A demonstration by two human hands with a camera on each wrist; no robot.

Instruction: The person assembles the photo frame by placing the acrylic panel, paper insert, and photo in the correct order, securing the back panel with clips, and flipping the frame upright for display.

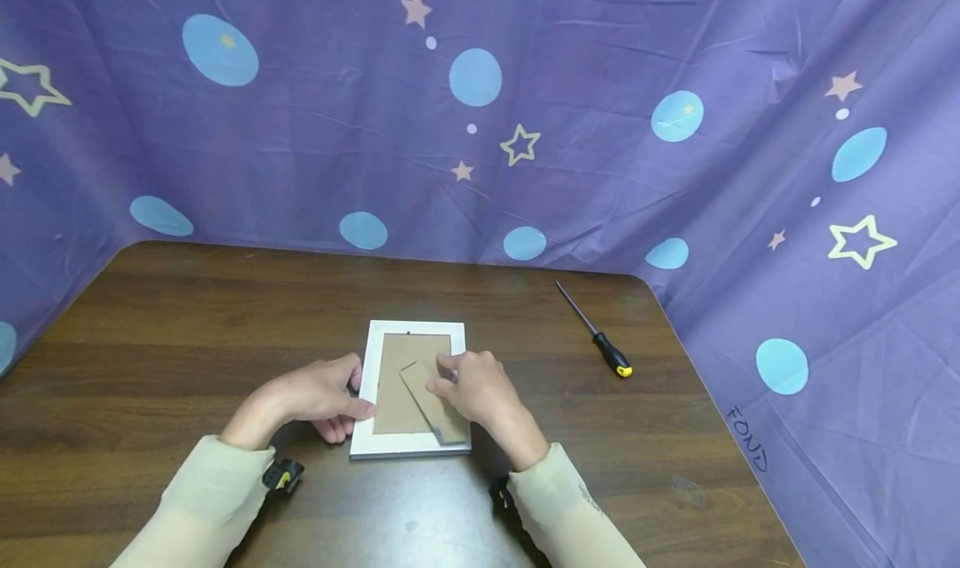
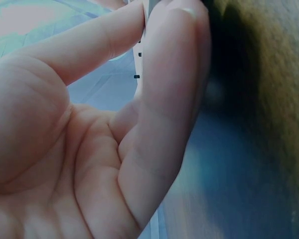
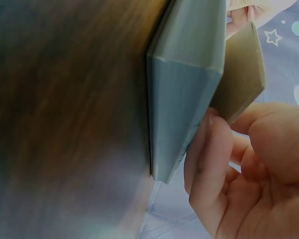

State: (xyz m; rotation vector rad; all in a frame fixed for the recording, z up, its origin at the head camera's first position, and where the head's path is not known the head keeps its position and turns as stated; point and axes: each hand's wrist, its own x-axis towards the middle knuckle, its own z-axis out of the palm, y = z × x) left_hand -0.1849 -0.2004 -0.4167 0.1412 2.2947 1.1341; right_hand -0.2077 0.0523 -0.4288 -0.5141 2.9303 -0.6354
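A white picture frame (image 1: 399,445) lies back side up on the table, its brown backing board (image 1: 392,397) showing. The frame's brown easel stand (image 1: 429,397) angles across the backing, its wide lower end over the frame's bottom right corner. At the left edge, my left hand (image 1: 318,391) grips the frame, thumb on top of the border and the other fingers at its side. My right hand (image 1: 480,389) is at the right edge, thumb across the stand (image 3: 244,69) and fingers against the frame's side (image 3: 182,99).
A screwdriver (image 1: 596,332) with a black and yellow handle lies on the wooden table (image 1: 187,326) to the right of the frame. Purple cloth (image 1: 585,193) with stars and blue dots hangs behind the table and along its sides.
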